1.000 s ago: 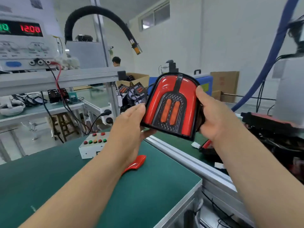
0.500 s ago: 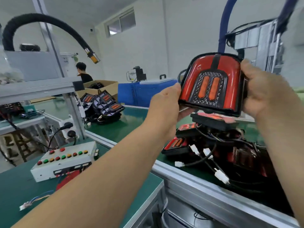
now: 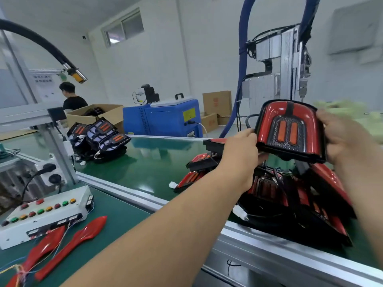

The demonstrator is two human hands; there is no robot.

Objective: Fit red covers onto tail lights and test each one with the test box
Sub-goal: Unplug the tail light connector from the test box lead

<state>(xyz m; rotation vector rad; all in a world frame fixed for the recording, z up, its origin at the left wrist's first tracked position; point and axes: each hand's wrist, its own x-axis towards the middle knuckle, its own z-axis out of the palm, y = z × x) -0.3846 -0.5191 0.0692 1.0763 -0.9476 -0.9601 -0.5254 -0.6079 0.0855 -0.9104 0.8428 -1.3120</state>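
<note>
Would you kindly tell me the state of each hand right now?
Left hand: holding the tail light by its left edge.
Right hand: holding the same tail light's right edge.

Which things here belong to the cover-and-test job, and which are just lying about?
Job: tail light, gripped by left hand and right hand; red covers; test box; pile of lights on the conveyor.
Lying about: blue machine; carton; black hose; person at the back.

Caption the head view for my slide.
A tail light held by left hand and right hand over a pile of others on the conveyor; test box and red covers lie lower left.
</note>
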